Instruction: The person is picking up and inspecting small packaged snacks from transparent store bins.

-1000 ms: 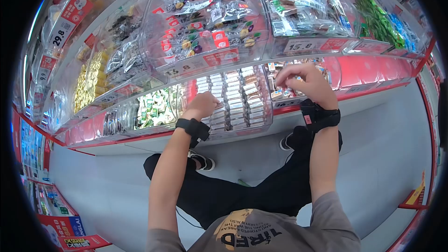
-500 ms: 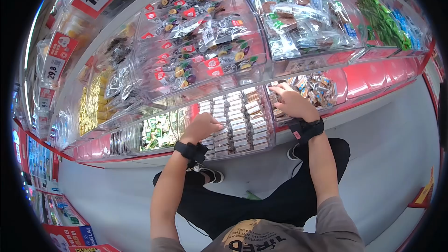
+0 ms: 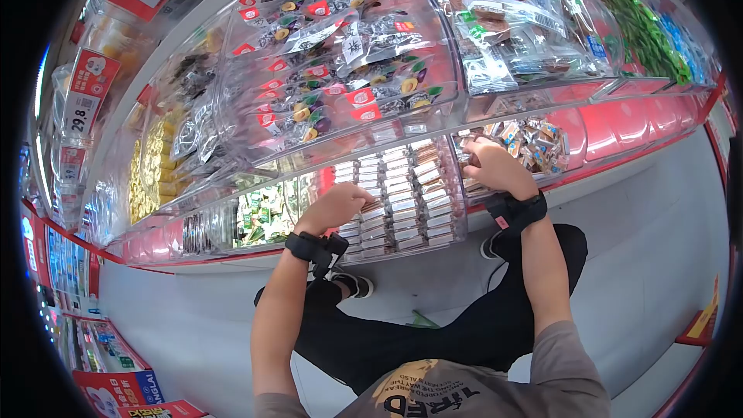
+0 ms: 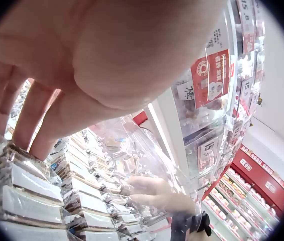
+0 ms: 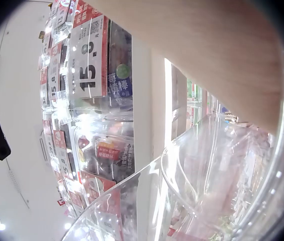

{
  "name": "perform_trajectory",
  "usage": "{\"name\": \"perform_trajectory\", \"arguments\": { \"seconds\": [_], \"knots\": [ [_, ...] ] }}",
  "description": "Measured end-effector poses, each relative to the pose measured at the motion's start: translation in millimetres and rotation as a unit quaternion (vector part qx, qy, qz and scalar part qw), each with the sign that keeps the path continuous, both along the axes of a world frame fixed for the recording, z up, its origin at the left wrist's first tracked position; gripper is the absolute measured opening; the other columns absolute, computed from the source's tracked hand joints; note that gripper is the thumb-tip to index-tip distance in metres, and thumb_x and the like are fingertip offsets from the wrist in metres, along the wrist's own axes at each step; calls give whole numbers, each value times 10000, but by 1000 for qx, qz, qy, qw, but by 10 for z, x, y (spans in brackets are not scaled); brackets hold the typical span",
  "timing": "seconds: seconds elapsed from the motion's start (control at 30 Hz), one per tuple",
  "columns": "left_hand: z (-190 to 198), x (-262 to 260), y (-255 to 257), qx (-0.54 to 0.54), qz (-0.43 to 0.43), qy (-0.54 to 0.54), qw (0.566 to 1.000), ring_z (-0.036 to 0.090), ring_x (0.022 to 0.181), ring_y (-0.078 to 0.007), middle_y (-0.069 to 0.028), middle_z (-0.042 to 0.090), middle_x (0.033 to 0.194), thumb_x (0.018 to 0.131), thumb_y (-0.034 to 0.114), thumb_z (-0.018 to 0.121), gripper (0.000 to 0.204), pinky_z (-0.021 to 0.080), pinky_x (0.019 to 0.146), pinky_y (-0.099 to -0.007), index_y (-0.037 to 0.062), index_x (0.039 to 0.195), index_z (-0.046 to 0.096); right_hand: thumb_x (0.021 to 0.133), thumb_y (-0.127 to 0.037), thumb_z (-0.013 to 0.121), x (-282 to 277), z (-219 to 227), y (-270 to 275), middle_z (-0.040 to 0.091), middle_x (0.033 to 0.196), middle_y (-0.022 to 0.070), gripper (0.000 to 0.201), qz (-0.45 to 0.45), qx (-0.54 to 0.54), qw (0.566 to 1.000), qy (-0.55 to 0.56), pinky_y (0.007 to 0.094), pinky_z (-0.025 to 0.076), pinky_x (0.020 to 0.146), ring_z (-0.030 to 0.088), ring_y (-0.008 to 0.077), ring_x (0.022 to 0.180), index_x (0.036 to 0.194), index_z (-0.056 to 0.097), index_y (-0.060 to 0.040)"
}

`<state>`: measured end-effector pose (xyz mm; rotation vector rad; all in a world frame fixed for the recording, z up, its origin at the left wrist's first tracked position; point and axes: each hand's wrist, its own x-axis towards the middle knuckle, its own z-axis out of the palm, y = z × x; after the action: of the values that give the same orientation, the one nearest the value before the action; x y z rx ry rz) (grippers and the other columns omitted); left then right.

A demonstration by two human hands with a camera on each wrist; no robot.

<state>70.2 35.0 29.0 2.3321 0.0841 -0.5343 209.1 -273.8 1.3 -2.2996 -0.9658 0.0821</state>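
Note:
Rows of individually wrapped snack bars [image 3: 402, 205] fill a clear bin on the lower shelf. My left hand [image 3: 334, 207] lies over the left side of these rows. In the left wrist view its fingers [image 4: 31, 120] reach down, fairly straight, with the tips right at one wrapped bar [image 4: 29, 163]. My right hand [image 3: 501, 168] is at the right edge of the same bin, by the clear divider, its fingers loosely bent and extended. The left wrist view also shows the right hand [image 4: 157, 193] low over the far rows. Nothing shows gripped in either hand.
To the right is a bin of small mixed packets [image 3: 534, 143]; to the left, green-and-white wrapped sweets [image 3: 267, 213]. A clear upper bin of plum packs [image 3: 340, 62] overhangs the lower row. A clear bin wall [image 5: 207, 165] stands close beneath the right wrist.
My right hand has come down from above the mixed packets to the bar bin's right edge. The left hand's fingers have straightened over the bars. The head view has shifted slightly.

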Motion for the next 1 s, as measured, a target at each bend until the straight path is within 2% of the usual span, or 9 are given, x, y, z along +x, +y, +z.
{"name": "perform_trajectory", "arguments": {
  "seconds": [0.17,0.2,0.27,0.4,0.53,0.77,0.9,0.93,1.0],
  "knots": [
    [63,-73,-48,-50,2,-12,999,584,1025,-180,-116,629,1081,927,138,522,286,450,902,-296,-37,1128,626,759,-137,666,24,-26,5,606,661,156,341,-4,18,1000,-2,393,480,660,609,313,645,1046,618,41],
    [35,-88,-52,-58,4,-25,998,588,1018,-225,-136,639,1070,911,144,519,290,453,897,-318,-25,1116,635,759,-139,665,-1,-1,15,602,626,152,333,-5,26,999,-18,390,479,636,605,310,607,1036,622,42],
    [-51,-90,-26,-73,10,-56,996,596,1005,-316,-175,659,1049,878,157,514,299,458,887,-361,-1,1091,653,761,-140,665,-39,86,12,587,599,139,321,-74,17,997,-7,366,464,584,591,268,560,1025,627,39],
    [-143,-93,-2,-63,-14,-101,993,573,1014,-297,-161,647,1003,880,168,511,279,437,916,-361,8,1046,668,754,-196,657,-189,436,12,604,623,145,245,-166,134,977,-14,377,456,575,596,270,580,867,638,21],
    [-107,-51,4,-21,-25,-87,996,597,936,-164,-94,641,950,912,132,516,288,470,842,-298,-3,1148,611,789,-172,666,-449,731,84,569,583,55,228,-110,224,968,32,265,398,504,498,96,522,873,628,37],
    [89,-87,-141,-28,62,-61,996,593,910,-168,-91,637,922,869,151,519,256,462,817,-306,21,1074,603,861,-133,635,-674,841,293,641,724,61,240,20,404,863,302,212,432,569,563,56,654,976,599,74],
    [-6,-93,-116,-38,36,-80,995,607,943,-306,-159,654,920,853,235,501,291,453,849,-377,28,1001,643,846,-149,658,-655,764,350,650,717,38,226,74,248,947,189,259,474,608,621,62,736,995,620,16],
    [4,-85,-107,-7,-6,-96,995,602,955,-311,-160,656,935,851,224,491,280,449,866,-377,16,935,659,830,-155,671,-711,836,366,656,701,59,208,61,202,964,159,304,485,603,654,119,708,980,634,-14],
    [38,-88,-105,2,-21,-88,996,593,905,-228,-118,637,932,858,193,494,262,456,834,-337,2,924,661,816,-126,690,-749,773,429,667,737,61,236,79,202,971,101,263,462,581,598,96,645,1020,644,-19]
  ]
}}
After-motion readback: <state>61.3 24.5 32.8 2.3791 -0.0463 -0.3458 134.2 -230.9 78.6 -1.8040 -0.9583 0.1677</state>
